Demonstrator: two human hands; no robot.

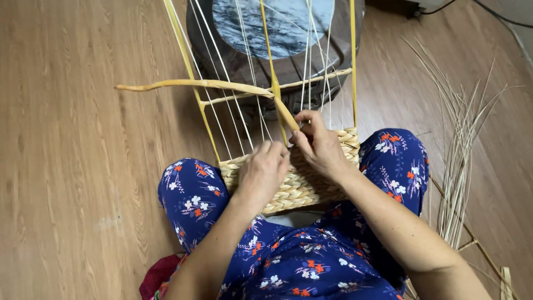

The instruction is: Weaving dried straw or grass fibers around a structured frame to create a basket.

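Observation:
A partly woven straw mat rests on my lap, between my knees in blue flowered trousers. Thin pale strings and yellow reed uprights rise from its top edge. My right hand pinches a thick yellow straw strand that runs off to the left across the strings. My left hand lies on the woven edge with fingers pressed against the strings, right beside the right hand.
A dark round stool with a blue-grey marbled top stands just beyond the frame. A bundle of loose dry straw stalks lies on the wooden floor at the right. A red cloth sits at my lower left.

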